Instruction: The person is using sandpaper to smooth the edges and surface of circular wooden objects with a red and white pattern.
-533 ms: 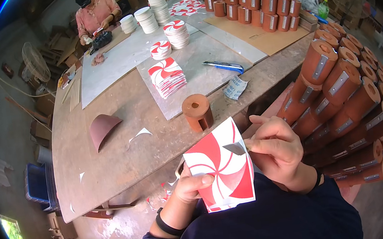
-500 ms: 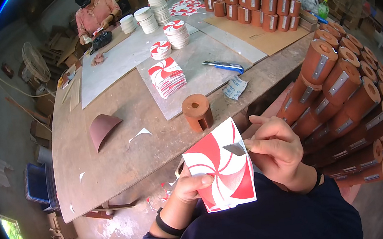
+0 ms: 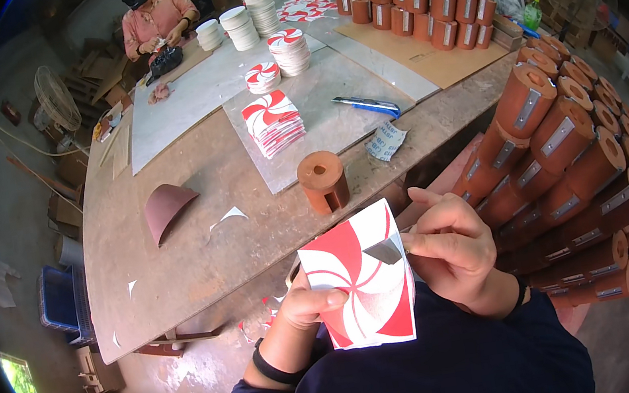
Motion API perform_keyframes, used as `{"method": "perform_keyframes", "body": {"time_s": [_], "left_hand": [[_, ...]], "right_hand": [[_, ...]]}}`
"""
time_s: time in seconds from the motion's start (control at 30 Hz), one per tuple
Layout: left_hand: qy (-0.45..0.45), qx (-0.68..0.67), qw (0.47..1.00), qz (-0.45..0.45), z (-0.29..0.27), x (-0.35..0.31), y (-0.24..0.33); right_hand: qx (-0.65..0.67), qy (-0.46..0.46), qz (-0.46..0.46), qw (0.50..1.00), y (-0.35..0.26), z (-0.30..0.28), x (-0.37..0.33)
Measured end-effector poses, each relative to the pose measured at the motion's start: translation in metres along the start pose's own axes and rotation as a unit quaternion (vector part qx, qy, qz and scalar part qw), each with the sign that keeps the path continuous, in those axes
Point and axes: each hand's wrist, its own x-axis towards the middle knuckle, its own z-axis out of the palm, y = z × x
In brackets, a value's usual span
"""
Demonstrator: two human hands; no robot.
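Observation:
My left hand (image 3: 309, 302) holds a square card (image 3: 347, 316) printed with a red and white swirl, thumb on its face and fingers behind. My right hand (image 3: 453, 237) pinches a flat grey blade (image 3: 383, 252), which lies across the card's upper right edge; its grip end is hidden by my fingers. Just beyond the card, a brown cylinder (image 3: 323, 183) with a hole in its top and a slot in its side stands upright at the table edge. A stack of similar square cards (image 3: 273, 122) lies farther back.
On the table (image 3: 222, 282) are a blue utility knife (image 3: 366, 105), a crumpled printed paper (image 3: 386, 142), a curved maroon piece (image 3: 169, 209) and paper scraps. Round swirl discs (image 3: 286, 40) stand in stacks. Brown cylinders (image 3: 563, 133) are piled at my right. A person (image 3: 157, 17) works across the table.
The card has turned slightly in my left hand, and the blade has shifted a little along its edge. Across the table, the other person's hands have moved.

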Motion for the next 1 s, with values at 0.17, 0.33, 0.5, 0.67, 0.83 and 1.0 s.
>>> {"method": "perform_keyframes", "body": {"time_s": [0.17, 0.33, 0.5, 0.67, 0.83, 1.0], "left_hand": [[-0.029, -0.018, 0.999, 0.001, 0.004, 0.000, 0.003], [-0.022, -0.028, 0.999, -0.001, 0.006, 0.005, 0.007], [-0.017, -0.107, 0.994, -0.016, 0.000, 0.013, 0.010], [-0.071, -0.193, 0.977, -0.048, -0.005, 0.016, 0.005], [-0.066, -0.216, 0.972, -0.071, -0.003, 0.013, 0.003], [-0.054, -0.145, 0.987, -0.049, 0.002, 0.009, 0.014]], "right_hand": [[0.005, -0.004, -0.006, 1.000, 0.002, 0.000, 0.000], [-0.008, -0.001, -0.009, 1.000, 0.005, 0.002, -0.002], [-0.018, 0.053, 0.009, 0.998, 0.014, 0.011, -0.006], [-0.051, 0.063, 0.001, 0.997, 0.023, 0.010, -0.004], [-0.070, 0.043, -0.020, 0.996, 0.023, 0.006, -0.001], [-0.063, 0.020, -0.027, 0.997, 0.019, 0.000, 0.001]]}}
